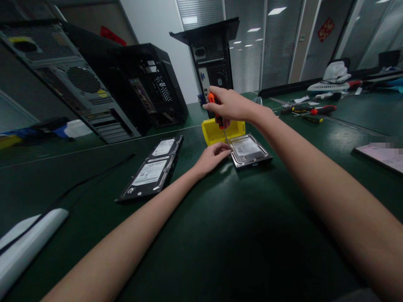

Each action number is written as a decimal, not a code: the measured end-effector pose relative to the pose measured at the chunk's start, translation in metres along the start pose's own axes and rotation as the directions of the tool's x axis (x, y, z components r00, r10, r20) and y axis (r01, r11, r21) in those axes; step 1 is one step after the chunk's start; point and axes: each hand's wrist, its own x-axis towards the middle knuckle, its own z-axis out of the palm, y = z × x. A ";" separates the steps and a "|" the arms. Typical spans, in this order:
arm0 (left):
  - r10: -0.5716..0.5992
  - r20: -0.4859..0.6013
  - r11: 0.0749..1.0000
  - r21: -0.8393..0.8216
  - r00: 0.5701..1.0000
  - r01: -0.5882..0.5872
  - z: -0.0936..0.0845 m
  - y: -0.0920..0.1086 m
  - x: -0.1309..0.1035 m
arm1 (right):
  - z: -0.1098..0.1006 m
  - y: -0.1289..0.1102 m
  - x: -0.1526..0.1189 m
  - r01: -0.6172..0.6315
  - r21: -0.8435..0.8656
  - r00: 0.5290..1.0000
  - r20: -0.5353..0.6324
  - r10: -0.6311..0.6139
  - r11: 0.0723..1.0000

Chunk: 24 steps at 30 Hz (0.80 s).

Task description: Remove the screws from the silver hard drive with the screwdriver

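Ideally, the right hand [231, 105], fingers clasping the screwdriver [220, 122], presses squarely onto the hard drive [248, 148], toward the far edge of the bench [226, 222]; whether the left hand [210, 160] grips anything is unclear.

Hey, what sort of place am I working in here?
Probably a computer repair workspace: PC cases stand toward the back, hard drives lie on the green table, and your right hand holds a screwdriver.
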 end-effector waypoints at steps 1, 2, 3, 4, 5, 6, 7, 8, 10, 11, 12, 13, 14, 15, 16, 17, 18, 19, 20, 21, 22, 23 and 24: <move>0.001 0.005 1.000 -0.001 1.000 -0.001 0.000 0.000 0.000 | 0.000 0.001 0.000 0.017 -0.028 0.999 -0.027 -0.018 0.999; 0.002 0.011 1.000 0.002 1.000 -0.002 0.000 0.000 0.000 | -0.001 0.002 0.000 0.034 -0.049 0.998 -0.042 -0.036 0.998; 0.004 0.015 1.000 0.009 1.000 -0.004 -0.001 0.000 0.000 | -0.001 0.003 0.000 0.046 -0.060 0.998 -0.044 -0.049 0.997; 0.006 0.018 1.000 0.017 1.000 -0.006 -0.001 0.001 0.000 | -0.001 0.003 0.000 0.048 -0.058 0.998 -0.034 -0.050 0.997; 0.007 0.021 1.000 0.023 1.000 -0.008 -0.001 0.001 0.000 | -0.002 0.003 0.000 0.048 -0.051 0.999 -0.022 -0.049 0.998; 0.008 0.023 1.000 0.027 1.000 -0.008 -0.001 0.001 -0.001 | -0.002 0.003 0.000 0.048 -0.043 0.999 -0.014 -0.049 0.998; 0.008 0.022 1.000 0.027 1.000 -0.009 -0.001 0.001 -0.001 | -0.003 0.002 0.000 0.049 -0.037 0.999 -0.013 -0.050 0.998; 0.009 0.017 1.000 0.026 1.000 -0.010 -0.001 0.001 -0.001 | -0.004 0.001 0.000 0.050 -0.032 0.999 -0.013 -0.050 0.998; 0.004 0.005 1.000 0.016 1.000 -0.004 0.000 0.002 -0.001 | -0.005 -0.001 0.000 0.040 -0.011 0.999 0.009 -0.040 0.999; -0.003 -0.002 1.000 0.002 1.000 0.003 0.000 0.001 0.000 | -0.005 -0.001 0.000 0.033 0.001 0.999 0.027 -0.033 0.999; -0.013 -0.010 1.000 -0.017 1.000 0.013 0.000 0.001 0.000 | -0.006 -0.001 0.000 0.027 0.004 0.999 0.042 -0.028 1.000; -0.025 -0.016 0.999 -0.041 1.000 0.024 0.000 0.000 0.000 | -0.006 -0.001 0.000 0.031 -0.008 0.999 0.042 -0.031 0.999; -0.036 -0.019 0.997 -0.063 0.999 0.035 0.000 0.000 0.001 | -0.006 -0.001 0.000 0.041 -0.029 0.999 0.029 -0.040 0.999; -0.046 -0.021 0.996 -0.080 0.999 0.044 0.000 -0.001 0.001 | -0.006 0.000 0.001 0.052 -0.056 0.999 0.011 -0.052 0.997; -0.051 -0.023 0.995 -0.090 0.998 0.049 0.000 -0.002 0.002 | -0.006 0.002 0.001 0.063 -0.083 0.998 -0.006 -0.063 0.995; -0.053 -0.022 0.994 -0.094 0.998 0.050 0.000 -0.002 0.002 | -0.006 0.003 0.001 0.069 -0.105 0.997 -0.015 -0.071 0.992; -0.051 -0.020 0.995 -0.092 0.999 0.049 0.000 -0.003 0.002 | -0.007 0.005 0.001 0.069 -0.117 0.997 -0.016 -0.072 0.991; -0.047 -0.017 0.995 -0.090 0.999 0.045 0.000 -0.003 0.002 | -0.007 0.007 0.001 0.067 -0.124 0.998 -0.013 -0.069 0.990; -0.041 -0.014 0.995 -0.088 0.999 0.040 0.000 -0.003 0.002 | -0.007 0.008 0.001 0.060 -0.132 0.998 -0.016 -0.063 0.989; -0.037 -0.011 0.996 -0.085 0.999 0.036 0.000 -0.003 0.002 | -0.007 0.009 0.000 0.055 -0.144 0.998 -0.026 -0.059 0.988; -0.033 -0.007 0.996 -0.080 0.999 0.033 0.000 -0.003 0.002 | -0.007 0.010 0.000 0.048 -0.155 0.998 -0.041 -0.055 0.987; -0.031 -0.003 0.997 -0.076 1.000 0.031 0.000 -0.003 0.002 | -0.007 0.011 0.000 0.041 -0.166 0.997 -0.058 -0.051 0.985; -0.029 -0.001 0.997 -0.071 1.000 0.029 0.000 -0.003 0.002 | -0.008 0.011 -0.001 0.037 -0.177 0.996 -0.075 -0.051 0.983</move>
